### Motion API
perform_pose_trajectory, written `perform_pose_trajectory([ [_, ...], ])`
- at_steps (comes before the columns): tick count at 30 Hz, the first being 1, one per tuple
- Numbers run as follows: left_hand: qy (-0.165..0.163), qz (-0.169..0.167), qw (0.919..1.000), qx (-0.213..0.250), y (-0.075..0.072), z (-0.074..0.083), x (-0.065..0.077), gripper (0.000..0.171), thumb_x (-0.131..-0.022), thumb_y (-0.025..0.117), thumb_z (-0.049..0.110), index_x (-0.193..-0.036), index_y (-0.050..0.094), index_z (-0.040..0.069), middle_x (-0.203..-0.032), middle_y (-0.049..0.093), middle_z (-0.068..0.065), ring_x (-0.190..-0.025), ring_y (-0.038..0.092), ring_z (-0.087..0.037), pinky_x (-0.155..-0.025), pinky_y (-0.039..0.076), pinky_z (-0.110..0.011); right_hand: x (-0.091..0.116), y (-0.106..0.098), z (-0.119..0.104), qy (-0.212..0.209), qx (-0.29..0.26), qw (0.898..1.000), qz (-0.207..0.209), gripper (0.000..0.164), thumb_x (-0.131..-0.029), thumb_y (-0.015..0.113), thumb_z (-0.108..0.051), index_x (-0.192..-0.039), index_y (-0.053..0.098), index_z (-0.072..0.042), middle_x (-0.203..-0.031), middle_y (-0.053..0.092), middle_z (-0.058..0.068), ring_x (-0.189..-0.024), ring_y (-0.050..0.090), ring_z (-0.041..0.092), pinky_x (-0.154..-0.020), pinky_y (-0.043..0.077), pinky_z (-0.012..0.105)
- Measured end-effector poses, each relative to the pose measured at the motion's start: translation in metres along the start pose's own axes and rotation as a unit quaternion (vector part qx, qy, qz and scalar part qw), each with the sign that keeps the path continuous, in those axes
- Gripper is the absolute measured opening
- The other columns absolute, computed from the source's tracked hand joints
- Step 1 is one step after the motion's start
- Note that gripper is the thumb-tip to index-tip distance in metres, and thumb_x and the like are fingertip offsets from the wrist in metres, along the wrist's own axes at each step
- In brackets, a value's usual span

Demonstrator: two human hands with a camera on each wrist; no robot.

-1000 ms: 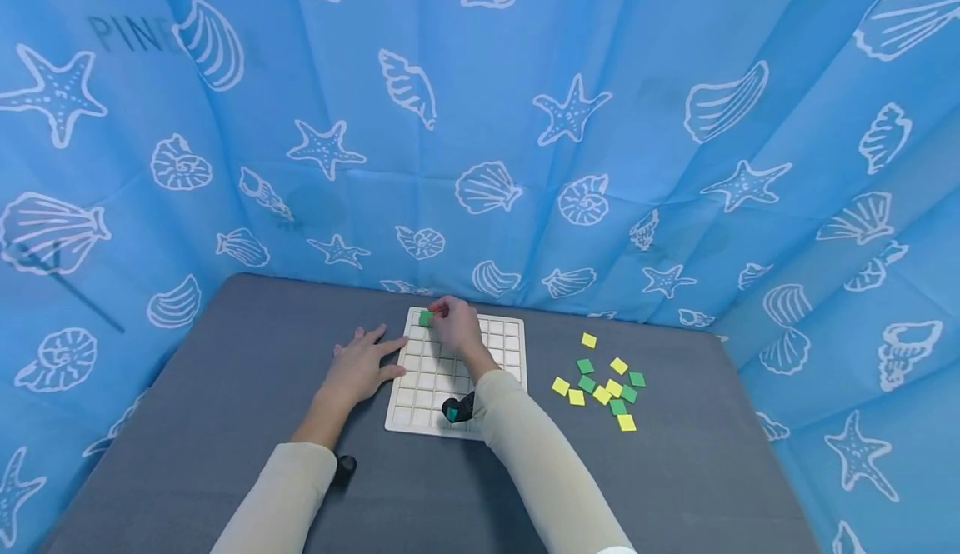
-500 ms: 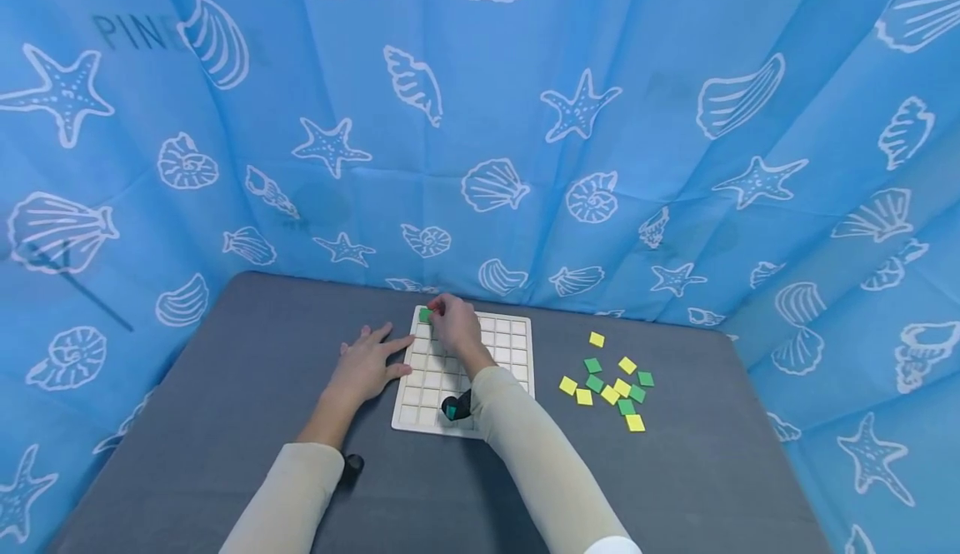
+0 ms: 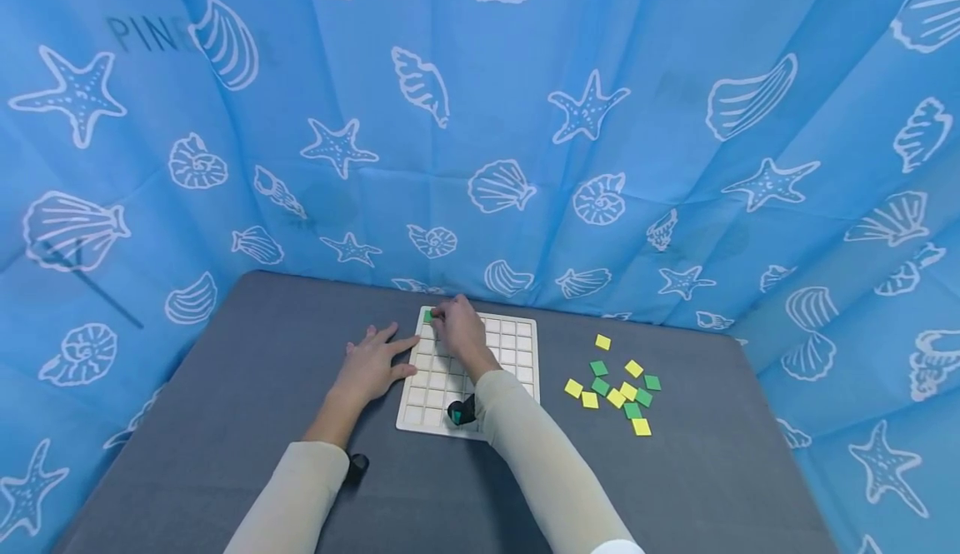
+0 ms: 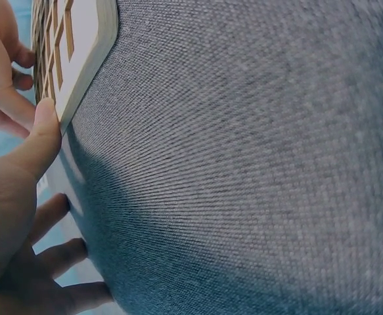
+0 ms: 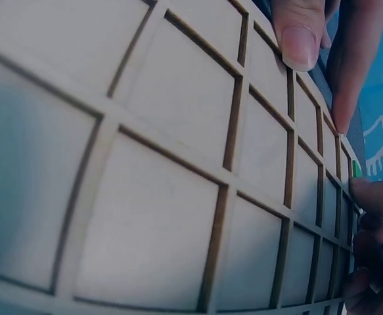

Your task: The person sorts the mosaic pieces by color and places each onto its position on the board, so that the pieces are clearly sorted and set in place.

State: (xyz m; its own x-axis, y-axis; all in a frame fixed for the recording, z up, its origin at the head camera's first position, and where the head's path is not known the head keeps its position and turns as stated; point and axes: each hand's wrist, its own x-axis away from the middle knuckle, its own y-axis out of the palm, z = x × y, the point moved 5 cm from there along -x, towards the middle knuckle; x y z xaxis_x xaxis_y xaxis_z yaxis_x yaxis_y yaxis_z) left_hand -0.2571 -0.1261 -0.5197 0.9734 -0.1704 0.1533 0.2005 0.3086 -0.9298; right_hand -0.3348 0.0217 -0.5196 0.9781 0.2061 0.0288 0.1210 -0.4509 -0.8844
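Observation:
A pale wooden grid board (image 3: 415, 414) with square recesses lies on the grey table. At its far left corner a green square tile (image 3: 428, 316) shows beside the curled fingertips of my right hand (image 3: 461, 331), which pinch at its right edge. The right wrist view catches only a sliver of this green tile (image 5: 357, 169) by the right fingertips. My left hand (image 3: 367, 368) lies spread at the board's left side, its thumb (image 4: 45, 115) and forefinger touching the rim. The other left fingers rest on the cloth.
To the board's right lie several loose yellow tiles (image 3: 641, 427) and green tiles (image 3: 652, 382), scattered on the grey table (image 3: 697, 479). A blue curtain (image 3: 495, 121) with sea-shell prints hangs close behind the table and along its sides.
The right fingers have shifted slightly at the far left corner and less of the green tile shows. The left hand keeps its place on the rim. The whole head view has drifted a little.

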Motion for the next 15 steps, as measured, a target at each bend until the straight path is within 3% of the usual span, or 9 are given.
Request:
perform_pose_trajectory([
  [8,-0.002,0.001,1.0000,0.002,0.002,0.000,-0.001,0.062,-0.096,0.066,0.046,-0.153,0.049,0.031,-0.166,0.033,-0.017,-0.152,0.025,-0.054,-0.112,0.027,-0.080,0.005,-0.008,-0.001,-0.018,0.020,1.000,-0.004,0.028,-0.101,0.066,-0.026,-0.128,0.072,-0.019,-0.108,0.059,0.003,-0.086,0.057,0.014,-0.072,0.054,0.031],
  [15,-0.001,0.002,1.0000,0.005,0.001,-0.001,-0.001,0.062,-0.096,0.066,0.046,-0.153,0.049,0.031,-0.166,0.033,-0.018,-0.151,0.025,-0.054,-0.112,0.027,-0.080,0.012,-0.015,-0.001,-0.036,0.025,0.999,-0.004,0.039,-0.102,0.064,-0.032,-0.139,0.064,-0.018,-0.123,0.059,0.006,-0.108,0.059,0.022,-0.089,0.056,0.039],
])
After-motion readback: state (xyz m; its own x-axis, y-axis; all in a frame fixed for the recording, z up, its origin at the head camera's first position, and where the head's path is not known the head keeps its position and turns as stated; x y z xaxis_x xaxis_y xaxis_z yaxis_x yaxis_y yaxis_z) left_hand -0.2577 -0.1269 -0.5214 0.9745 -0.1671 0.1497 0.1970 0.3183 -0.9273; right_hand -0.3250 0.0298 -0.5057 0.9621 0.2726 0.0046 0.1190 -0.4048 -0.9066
